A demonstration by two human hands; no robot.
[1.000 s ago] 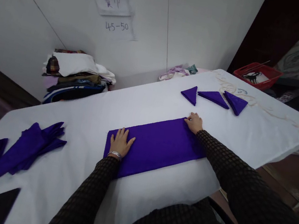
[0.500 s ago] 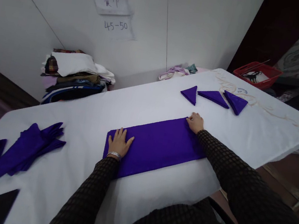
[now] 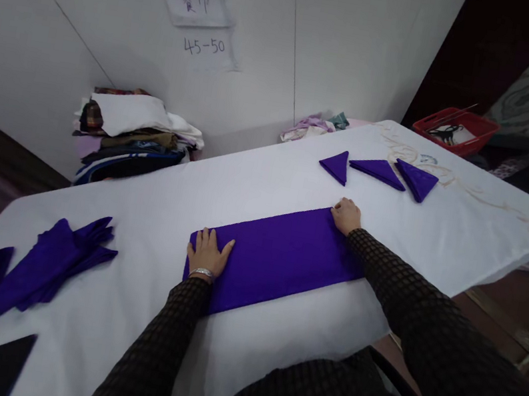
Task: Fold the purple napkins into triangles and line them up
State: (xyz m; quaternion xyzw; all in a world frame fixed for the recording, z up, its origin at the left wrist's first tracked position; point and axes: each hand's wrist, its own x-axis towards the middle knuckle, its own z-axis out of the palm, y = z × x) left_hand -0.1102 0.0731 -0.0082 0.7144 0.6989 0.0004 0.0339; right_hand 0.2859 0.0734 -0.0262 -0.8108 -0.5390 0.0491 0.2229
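Note:
A purple napkin [image 3: 280,255], folded into a long rectangle, lies on the white tablecloth in front of me. My left hand [image 3: 207,256] rests flat on its left end with the fingers spread. At the far right corner my right hand [image 3: 346,217] has its fingers curled and pinched on the napkin's edge. The right thumb is partly hidden. Beyond it lie three napkins folded into triangles: a small one [image 3: 336,167], a longer one [image 3: 379,172] and a third [image 3: 416,181].
To the left lies a loose heap of purple napkins [image 3: 47,266], with a dark flat object [image 3: 3,365] nearer me. A pile of folded clothes [image 3: 135,136] is against the wall. A red basket [image 3: 474,140] stands past the far right of the white tablecloth [image 3: 134,311].
My left hand has slid slightly left along the napkin, its fingers less splayed. My right hand stays at the far corner.

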